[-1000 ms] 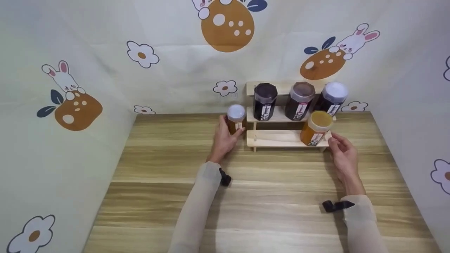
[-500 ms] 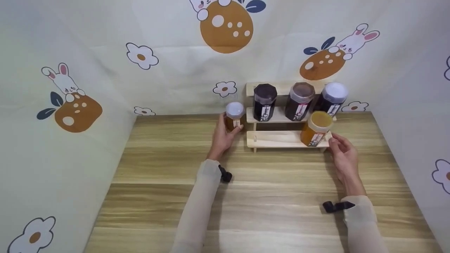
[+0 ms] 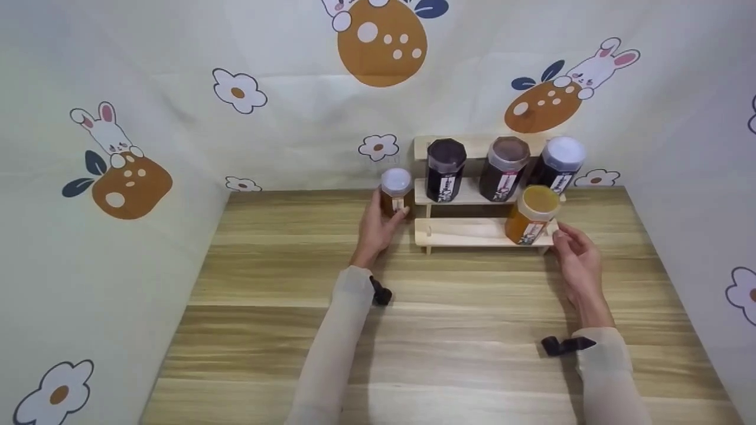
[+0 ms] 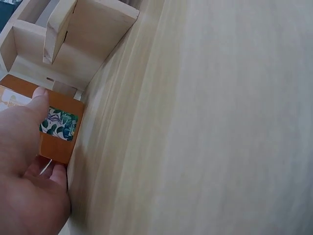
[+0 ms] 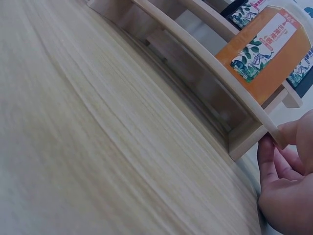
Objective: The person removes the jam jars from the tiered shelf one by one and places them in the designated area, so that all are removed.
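My left hand [image 3: 378, 227] grips a small amber jar with a white lid [image 3: 396, 192] just left of a stepped wooden rack [image 3: 466, 233]; in the left wrist view the thumb [image 4: 36, 100] lies across the amber jar [image 4: 56, 129] beside the rack [image 4: 73, 39]. My right hand [image 3: 570, 248] holds the right end of the rack's lowest step, its fingers [image 5: 283, 132] pinching the shelf edge [image 5: 234, 93]. An orange jar with a yellow lid [image 3: 531, 213] stands on that step, also seen as the orange jar [image 5: 266, 44] in the right wrist view.
Three dark jars stand on the rack's middle step: a black-lidded one [image 3: 446, 168], a brown-lidded one [image 3: 504, 167] and a white-lidded one [image 3: 558, 162]. The wooden table [image 3: 443, 330] is walled by cloth printed with rabbits and flowers [image 3: 118, 165] at the back and both sides.
My left hand has lifted the small amber jar slightly and moved it a little toward the rack. My right hand and the rack have stayed put.
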The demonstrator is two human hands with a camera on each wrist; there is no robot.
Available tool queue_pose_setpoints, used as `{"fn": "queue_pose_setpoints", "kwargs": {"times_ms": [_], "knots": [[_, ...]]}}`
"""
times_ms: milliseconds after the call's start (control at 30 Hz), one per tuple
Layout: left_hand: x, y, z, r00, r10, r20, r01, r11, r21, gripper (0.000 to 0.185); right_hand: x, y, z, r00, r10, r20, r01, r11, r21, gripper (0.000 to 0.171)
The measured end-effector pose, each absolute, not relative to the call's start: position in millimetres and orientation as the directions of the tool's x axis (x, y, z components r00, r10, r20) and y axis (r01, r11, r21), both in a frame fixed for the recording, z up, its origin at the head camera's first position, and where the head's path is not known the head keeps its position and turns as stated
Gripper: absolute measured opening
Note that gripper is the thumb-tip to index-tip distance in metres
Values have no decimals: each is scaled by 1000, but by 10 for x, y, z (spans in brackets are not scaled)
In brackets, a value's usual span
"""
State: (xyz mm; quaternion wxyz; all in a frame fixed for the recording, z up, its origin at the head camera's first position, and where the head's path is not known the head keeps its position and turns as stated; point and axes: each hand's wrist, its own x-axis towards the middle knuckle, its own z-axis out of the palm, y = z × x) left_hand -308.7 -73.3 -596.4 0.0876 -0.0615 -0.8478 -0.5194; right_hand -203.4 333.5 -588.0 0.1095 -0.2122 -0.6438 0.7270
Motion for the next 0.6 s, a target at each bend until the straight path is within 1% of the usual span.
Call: {"fn": "queue_pose_setpoints", "kwargs": {"times_ms": [67,200,300,467,600], "knots": [[-3105,-731,-5985,-975,14,220,203,446,872,83,-2035,3337,-5879,-886,432,-170,119,-144,-982,46],[-3193,-751,-6121,-970,2,241,213,475,854,80,-2042,3327,-5877,-887,430,-168,118,-141,-983,46],[-3163,-752,-6111,-967,-12,254,215,493,843,78,-2049,3314,-5881,-891,424,-162,115,-135,-984,47],[-2913,-690,-5923,-974,-46,221,169,504,847,81,-2046,3307,-5890,-893,426,-145,99,-130,-987,47],[-2718,-606,-5851,-982,-111,151,69,532,844,82,-2037,3321,-5895,-893,430,-134,74,-154,-985,46]]}}
